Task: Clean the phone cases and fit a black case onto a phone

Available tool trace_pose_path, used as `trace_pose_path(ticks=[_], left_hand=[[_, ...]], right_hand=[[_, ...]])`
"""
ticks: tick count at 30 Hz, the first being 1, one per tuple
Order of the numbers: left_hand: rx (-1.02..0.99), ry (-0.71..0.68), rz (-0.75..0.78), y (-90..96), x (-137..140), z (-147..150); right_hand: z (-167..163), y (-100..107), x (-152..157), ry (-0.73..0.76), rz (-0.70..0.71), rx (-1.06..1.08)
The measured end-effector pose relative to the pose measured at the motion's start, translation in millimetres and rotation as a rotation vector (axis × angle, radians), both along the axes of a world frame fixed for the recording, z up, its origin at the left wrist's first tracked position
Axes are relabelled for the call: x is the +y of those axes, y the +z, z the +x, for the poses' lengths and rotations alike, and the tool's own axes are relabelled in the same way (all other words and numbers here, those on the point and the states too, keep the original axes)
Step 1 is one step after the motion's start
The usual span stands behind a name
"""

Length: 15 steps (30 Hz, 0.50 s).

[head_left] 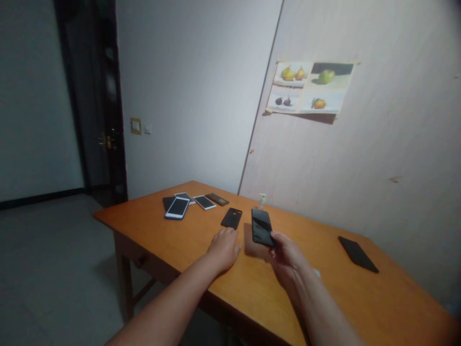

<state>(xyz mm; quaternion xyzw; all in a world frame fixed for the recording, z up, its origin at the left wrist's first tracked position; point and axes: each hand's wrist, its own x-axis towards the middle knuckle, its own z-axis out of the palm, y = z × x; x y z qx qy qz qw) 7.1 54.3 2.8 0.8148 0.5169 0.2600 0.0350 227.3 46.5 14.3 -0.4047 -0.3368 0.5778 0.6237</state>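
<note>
My right hand (286, 252) grips the lower end of a black smartphone (261, 227). The phone is held above the table, its glossy screen facing me and its shadow falling on the wood. My left hand (225, 247) rests on the table, thumb apart and fingertips partly hidden, at the near edge of a black phone back cover (232, 217). That cover lies flat with small openings near its top; I cannot tell whether the fingers touch it. Farther left lie a white-framed phone with a blue edge (177, 208) and a smaller white phone (204, 202).
The orange wooden table (144, 223) stands against the wall. A dark phone or panel (216, 199) lies at its back, and a clear pump bottle (262, 200) stands behind the held phone. A black tablet-like slab (358, 253) is at right. A fruit poster (311, 89) hangs above.
</note>
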Motion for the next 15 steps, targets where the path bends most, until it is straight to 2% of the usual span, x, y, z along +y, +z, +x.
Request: trace_pose_path(ticks=[7, 15], left_hand=[[0.052, 0.101, -0.015, -1.4, 42, 1], [0.012, 0.095, -0.012, -6.3, 44, 1]], right_hand=[[2, -25, 8, 0.041, 0.122, -0.065], [2, -31, 11, 0.017, 0.074, -0.088]])
